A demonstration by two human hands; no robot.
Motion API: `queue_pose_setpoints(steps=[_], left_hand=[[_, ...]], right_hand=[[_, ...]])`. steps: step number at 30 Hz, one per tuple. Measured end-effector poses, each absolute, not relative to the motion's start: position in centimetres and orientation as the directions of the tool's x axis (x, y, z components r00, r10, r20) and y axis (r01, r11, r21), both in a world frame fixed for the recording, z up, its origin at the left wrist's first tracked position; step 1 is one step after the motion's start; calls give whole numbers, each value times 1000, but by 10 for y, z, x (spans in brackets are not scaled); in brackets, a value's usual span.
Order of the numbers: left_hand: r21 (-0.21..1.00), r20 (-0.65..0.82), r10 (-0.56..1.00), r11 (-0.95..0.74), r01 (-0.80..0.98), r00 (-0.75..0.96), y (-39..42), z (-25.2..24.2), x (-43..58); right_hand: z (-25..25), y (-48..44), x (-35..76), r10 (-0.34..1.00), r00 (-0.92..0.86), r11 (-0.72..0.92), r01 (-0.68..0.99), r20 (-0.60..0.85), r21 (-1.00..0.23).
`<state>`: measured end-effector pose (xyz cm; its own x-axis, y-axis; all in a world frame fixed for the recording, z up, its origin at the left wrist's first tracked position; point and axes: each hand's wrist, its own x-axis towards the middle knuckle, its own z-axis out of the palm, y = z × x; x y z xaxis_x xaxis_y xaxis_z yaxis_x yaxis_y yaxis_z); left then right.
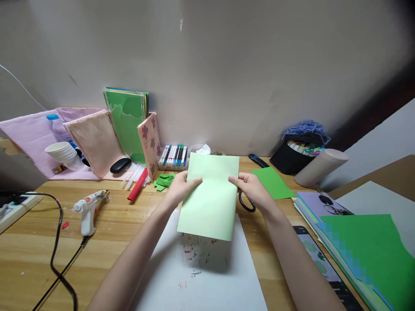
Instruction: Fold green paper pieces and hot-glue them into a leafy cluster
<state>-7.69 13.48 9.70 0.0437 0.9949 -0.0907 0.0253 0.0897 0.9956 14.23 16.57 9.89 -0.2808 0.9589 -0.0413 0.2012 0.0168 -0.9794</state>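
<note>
I hold a light green sheet of paper point(210, 198) up above the desk, one hand on each side edge. My left hand point(180, 186) pinches its left edge, thumb on the front. My right hand point(253, 188) pinches the right edge the same way. Under the sheet lies a white work mat point(207, 276) with small red and dark marks. Black-handled scissors point(246, 205) lie just below my right hand, partly hidden by it.
A glue gun point(88, 208) with a black cord lies left. Markers point(174, 156), green scraps point(164, 180), a red stick point(138, 185) and paper cups point(63, 153) stand at the back. A dark green sheet point(272, 182), stacked coloured paper point(363, 250) and a phone point(319, 255) lie right.
</note>
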Motion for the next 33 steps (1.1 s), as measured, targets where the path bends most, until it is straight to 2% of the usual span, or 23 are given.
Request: queue_pose_setpoints(steps=[4,12,15,22,27,33], left_hand=[[997,-39,995,45,69,-89,135,97,-73],[999,-6,986,13,41,-167,137,93,-70],[999,-33,987,35,5,-156,137,93,-71],[991,-134,989,135,-10,58,135,95,-76],[995,-102,995,103,13,-10,133,97,-71],[999,-36,996,35,-6,-83,132,100,-69]], right_hand=[[96,167,143,922,-371,-56,156,-111,-986],[94,166,144,906,-400,-73,181,-141,-981],[94,167,144,915,-384,-58,177,-123,-983],[93,172,148,945,-315,-42,142,-85,-989],[94,171,149,946,-313,-44,138,-86,-989],[97,168,148,909,-393,-91,148,-143,-985]])
